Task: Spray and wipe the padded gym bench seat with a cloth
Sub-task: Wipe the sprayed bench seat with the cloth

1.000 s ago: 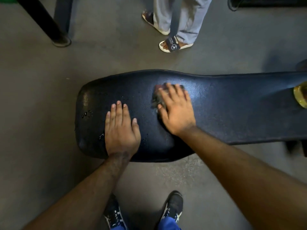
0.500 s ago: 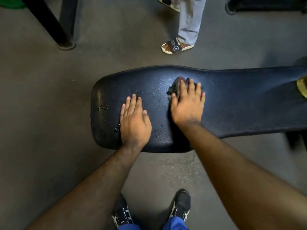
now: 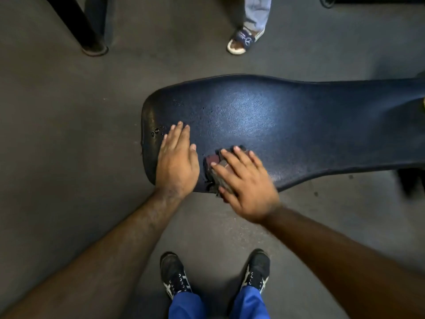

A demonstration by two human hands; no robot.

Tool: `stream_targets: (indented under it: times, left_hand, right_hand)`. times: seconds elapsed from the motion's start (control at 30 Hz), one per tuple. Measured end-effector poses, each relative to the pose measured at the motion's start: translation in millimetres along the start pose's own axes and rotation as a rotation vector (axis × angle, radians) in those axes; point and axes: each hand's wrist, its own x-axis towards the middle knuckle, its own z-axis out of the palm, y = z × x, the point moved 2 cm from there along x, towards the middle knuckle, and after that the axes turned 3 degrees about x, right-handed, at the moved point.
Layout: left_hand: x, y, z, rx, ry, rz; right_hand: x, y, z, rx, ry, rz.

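- The grey floor (image 3: 57, 157) fills most of the view and carries everything else.
- The padded bench seat (image 3: 264, 116) is dark blue. It lies across the middle, its wide rounded end to the left, narrowing as it runs off the right edge. A pale sheen sits on its centre.
- A dark metal post (image 3: 78, 21) slants down to a round foot on the floor at far left, well apart from the seat.
- The person's two forearms reach in from the near edge, and blue trouser legs show at the bottom.
- The right hand (image 3: 243, 180) lies flat on the cloth at the near edge of the seat, fingers straight and spread, pressing down and not curled round it.
- The left hand (image 3: 177, 162) rests flat on the left end of the seat, fingers straight and close together, holding nothing. It sits just beside the cloth.
- The cloth (image 3: 213, 166) is dark and bunched, with a reddish corner showing. It lies mostly under the right hand, at the seat's near edge.
- Two dark sneakers (image 3: 174, 275) with white stripes stand on the floor near the bottom.
- A bystander's sandalled foot (image 3: 243, 42) and grey trouser leg stand beyond the seat's far side.
- Small droplets (image 3: 156, 132) bead on the seat's left end, just left of the left hand's fingertips.
- No container is in view.
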Motion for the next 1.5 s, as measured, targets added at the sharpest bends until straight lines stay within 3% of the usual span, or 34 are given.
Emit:
stream_targets:
  times: [0.03, 0.13, 0.17, 0.3, 0.33, 0.37, 0.43, 0.47, 0.5, 0.6, 0.63, 0.67, 0.73, 0.77, 0.8, 0.9, 0.93, 0.97, 1.03, 1.07, 1.17, 1.2, 1.23, 1.33, 1.37, 1.43, 1.5]
  left_hand:
    - [2.7, -7.2, -5.1, 0.003, 0.016, -0.011]
    - [10.9, -29.4, -9.5, 0.063, 0.042, -0.089]
    - [11.3, -32.5, -7.2, 0.07, 0.039, -0.11]
    - [5.8, -27.1, 1.3, 0.094, 0.099, -0.128]
    - [5.3, -26.7, 2.3, 0.092, 0.105, -0.136]
    - [5.3, -27.3, 2.9, 0.092, 0.106, -0.146]
    - [6.2, -29.4, 3.1, 0.102, 0.107, -0.17]
    - [6.3, -29.6, 3.3, 0.11, 0.103, -0.174]
    - [6.4, -28.8, 4.1, 0.119, 0.096, -0.169]
    - [7.9, -28.2, 3.7, 0.142, 0.068, -0.169]
    - [8.0, -28.9, 3.3, 0.146, 0.055, -0.177]
    - [8.0, -28.8, 2.9, 0.148, 0.044, -0.179]
    - [8.9, -28.2, 2.8, 0.156, 0.036, -0.177]
    - [8.8, -29.0, 3.1, 0.154, 0.036, -0.178]
    - [8.2, -29.8, 2.9, 0.145, 0.04, -0.179]
    - [8.0, -31.4, 2.8, 0.118, 0.062, -0.177]
    - [7.3, -32.5, 2.8, 0.117, 0.061, -0.183]
    - [7.3, -32.6, 3.1, 0.113, 0.061, -0.184]
    - [7.8, -32.5, 3.7, 0.109, 0.069, -0.189]
    - [7.5, -32.2, 3.4, 0.101, 0.074, -0.188]
    - [7.1, -32.3, 1.8, 0.093, 0.1, -0.182]
    - [6.9, -33.1, 2.3, 0.094, 0.096, -0.183]
    - [6.1, -33.6, 2.9, 0.092, 0.095, -0.184]
    - [6.5, -33.7, 4.1, 0.084, 0.099, -0.182]
    - [6.5, -33.5, 4.2, 0.078, 0.095, -0.179]
    - [7.3, -32.6, 3.6, 0.068, 0.102, -0.163]
    - [7.1, -34.4, 3.0, 0.049, 0.112, -0.154]
  right_hand:
    - [12.1, 15.2, -5.2, -0.01, 0.015, 0.055]
    - [49.4, 34.8, -12.6, 0.028, 0.126, 0.597]
    - [54.1, 21.9, -10.0, 0.009, 0.119, 0.613]
    - [38.8, 4.3, -8.5, -0.044, -0.123, -0.045]
    - [46.4, 19.5, -13.5, -0.057, -0.119, -0.07]
    - [59.7, 33.4, -18.3, -0.06, -0.078, 0.031]
    - [90.5, 45.1, -20.5, 0.008, 0.025, 0.49]
    - [102.3, 35.1, -16.6, 0.008, 0.041, 0.598]
    - [110.9, 18.6, -14.0, -0.003, 0.028, 0.54]
    - [115.9, 10.1, -12.6, -0.009, -0.124, -0.006]
    - [123.4, 24.6, -17.6, -0.016, -0.126, -0.077]
    - [136.3, 38.9, -21.7, -0.015, -0.086, -0.025]
    - [165.2, 50.4, -24.1, 0.057, 0.021, 0.385]
    - [178.1, 39.4, -19.7, 0.066, 0.032, 0.498]
    - [187.5, 21.3, -16.0, 0.05, 0.009, 0.445]
    - [193.8, 5.4, -12.8, 0.023, -0.154, -0.094]
    - [202.0, 16.1, -16.7, 0.011, -0.155, -0.146]
    - [212.8, 25.9, -20.7, 0.003, -0.126, -0.058]
    - [229.0, 28.3, -20.3, 0.033, -0.055, 0.296]
    - [229.8, 17.0, -16.7, 0.035, -0.049, 0.347]
    - [203.4, 1.7, -12.0, 0.018, -0.136, -0.073]
    - [195.7, 16.3, -15.5, 0.006, -0.171, -0.166]
    - [194.2, 32.6, -19.9, 0.001, -0.152, -0.141]
    - [187.1, 41.1, -19.0, 0.051, 0.014, 0.356]
    - [179.3, 23.6, -14.4, 0.049, 0.018, 0.36]
    - [153.1, -4.5, -9.1, 0.044, -0.057, 0.074]
    - [130.3, 11.6, -13.3, 0.032, -0.138, -0.142]
